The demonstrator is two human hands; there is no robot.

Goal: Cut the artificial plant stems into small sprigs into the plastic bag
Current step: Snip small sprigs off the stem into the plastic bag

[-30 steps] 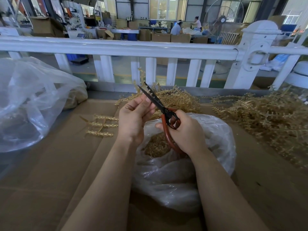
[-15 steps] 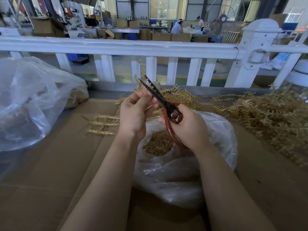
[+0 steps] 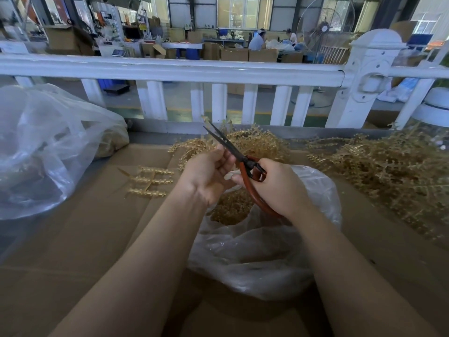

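Red-brown handles are wrapped in the right hand (image 3: 277, 188), fingers curled tight round the scissors (image 3: 239, 156), and the 2 dark blades stand a little apart, pointing to the upper left of centre. Right beside it the left hand (image 3: 206, 176) has its fingers curled in toward the blades; it looks to be pinching something small there, though what it holds I cannot make out. Both hands hover over the mouth of the plastic bag (image 3: 255, 254) at centre frame, and golden cut sprigs (image 3: 230, 207) sit piled inside it. Just left of the hands lies 1 flat golden stem piece (image 3: 149, 182) on the brown cardboard surface (image 3: 73, 251). Behind the hands, a heap of golden stems (image 3: 257, 142); a far bigger tangle of stems (image 3: 388, 171) spreads across the right side. At far left, a large clear bag (image 3: 41, 147) bulges. Along the top runs a white railing (image 3: 170, 69).
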